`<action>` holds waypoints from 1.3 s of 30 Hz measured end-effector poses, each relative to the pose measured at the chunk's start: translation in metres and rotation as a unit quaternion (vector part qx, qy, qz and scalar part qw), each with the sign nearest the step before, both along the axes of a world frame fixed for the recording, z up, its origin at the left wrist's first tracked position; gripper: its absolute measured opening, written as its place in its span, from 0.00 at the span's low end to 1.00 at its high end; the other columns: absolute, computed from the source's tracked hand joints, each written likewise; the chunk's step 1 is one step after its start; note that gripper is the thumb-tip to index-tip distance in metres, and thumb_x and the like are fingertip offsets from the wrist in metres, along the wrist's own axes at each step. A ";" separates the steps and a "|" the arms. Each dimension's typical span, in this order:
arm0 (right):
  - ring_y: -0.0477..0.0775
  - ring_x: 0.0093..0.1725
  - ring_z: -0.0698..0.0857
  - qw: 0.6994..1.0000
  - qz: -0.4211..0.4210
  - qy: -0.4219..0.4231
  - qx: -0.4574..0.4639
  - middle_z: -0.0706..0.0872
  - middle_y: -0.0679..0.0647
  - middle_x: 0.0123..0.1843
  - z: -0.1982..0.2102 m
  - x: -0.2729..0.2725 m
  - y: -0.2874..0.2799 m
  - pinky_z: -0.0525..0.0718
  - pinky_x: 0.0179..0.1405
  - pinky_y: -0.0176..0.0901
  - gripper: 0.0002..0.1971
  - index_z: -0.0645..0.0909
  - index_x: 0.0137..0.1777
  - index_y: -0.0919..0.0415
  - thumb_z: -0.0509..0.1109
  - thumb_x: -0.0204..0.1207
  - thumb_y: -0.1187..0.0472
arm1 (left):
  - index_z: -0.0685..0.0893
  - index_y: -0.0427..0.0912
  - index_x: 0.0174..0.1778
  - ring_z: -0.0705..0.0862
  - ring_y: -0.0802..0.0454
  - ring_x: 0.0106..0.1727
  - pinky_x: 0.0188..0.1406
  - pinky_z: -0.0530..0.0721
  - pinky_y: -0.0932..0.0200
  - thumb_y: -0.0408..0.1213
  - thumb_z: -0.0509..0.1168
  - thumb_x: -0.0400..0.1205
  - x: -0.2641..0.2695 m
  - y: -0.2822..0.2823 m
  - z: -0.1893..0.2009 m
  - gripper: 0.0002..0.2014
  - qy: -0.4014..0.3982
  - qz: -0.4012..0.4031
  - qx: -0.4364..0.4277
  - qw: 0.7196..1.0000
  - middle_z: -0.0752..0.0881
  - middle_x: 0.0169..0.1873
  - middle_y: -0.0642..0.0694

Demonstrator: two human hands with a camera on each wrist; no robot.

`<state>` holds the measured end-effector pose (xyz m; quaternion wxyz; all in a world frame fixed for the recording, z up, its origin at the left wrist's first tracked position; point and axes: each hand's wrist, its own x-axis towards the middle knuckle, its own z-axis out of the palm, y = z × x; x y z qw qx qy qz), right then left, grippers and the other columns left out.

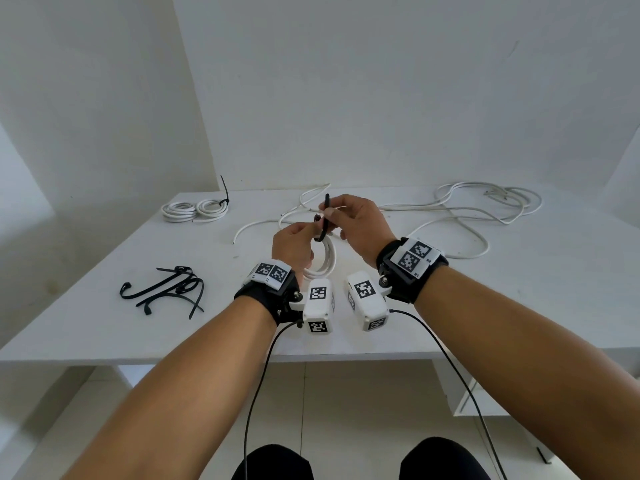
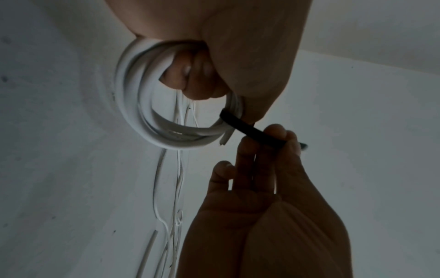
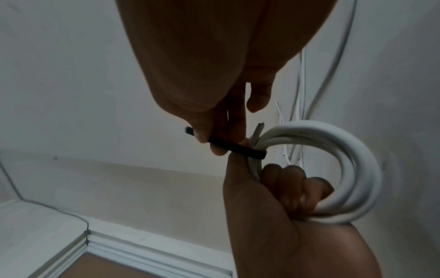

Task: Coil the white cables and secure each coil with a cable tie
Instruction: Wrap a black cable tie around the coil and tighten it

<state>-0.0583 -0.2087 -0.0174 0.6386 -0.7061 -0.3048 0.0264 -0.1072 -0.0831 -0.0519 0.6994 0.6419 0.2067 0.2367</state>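
Hands meet at frame centre: left hand [image 1: 294, 245] grips round white cable coil [image 1: 323, 259], right hand [image 1: 356, 223] pinches black plastic cable tie [image 1: 325, 216] looped round it, above white table [image 1: 104, 323]; near edge unobstructed.

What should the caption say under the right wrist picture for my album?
Left hand grips a white cable coil while right hand pinches a black cable tie wrapped round it.

Bare white room: plain table [image 1: 104, 327], tiled floor [image 1: 346, 403].
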 end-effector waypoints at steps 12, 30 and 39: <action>0.34 0.27 0.81 0.984 -0.080 -0.107 -0.121 0.90 0.44 0.32 -0.009 -0.002 0.003 0.74 0.28 0.23 0.05 0.92 0.42 0.54 0.74 0.74 0.58 | 0.85 0.43 0.30 0.69 0.51 0.20 0.23 0.66 0.61 0.36 0.71 0.76 -0.001 0.007 0.000 0.09 -0.015 0.036 0.025 0.999 0.77 0.19 0.48; 0.39 0.25 0.78 0.965 -0.095 -0.154 -0.192 0.83 0.43 0.27 -0.003 -0.001 0.001 0.71 0.22 0.23 0.11 0.91 0.39 0.59 0.68 0.78 0.60 | 0.90 0.38 0.36 0.80 0.53 0.27 0.31 0.76 0.64 0.35 0.71 0.75 -0.003 0.009 0.000 0.05 -0.009 0.030 0.182 0.983 0.91 0.33 0.42; 0.42 0.27 0.78 0.978 -0.085 -0.067 -0.177 0.90 0.54 0.38 0.004 0.007 0.002 0.77 0.30 0.36 0.05 0.87 0.44 0.61 0.71 0.77 0.61 | 0.88 0.41 0.36 0.78 0.63 0.20 0.21 0.70 0.74 0.36 0.71 0.78 -0.010 0.001 0.002 0.06 -0.029 0.015 0.288 0.957 0.86 0.25 0.51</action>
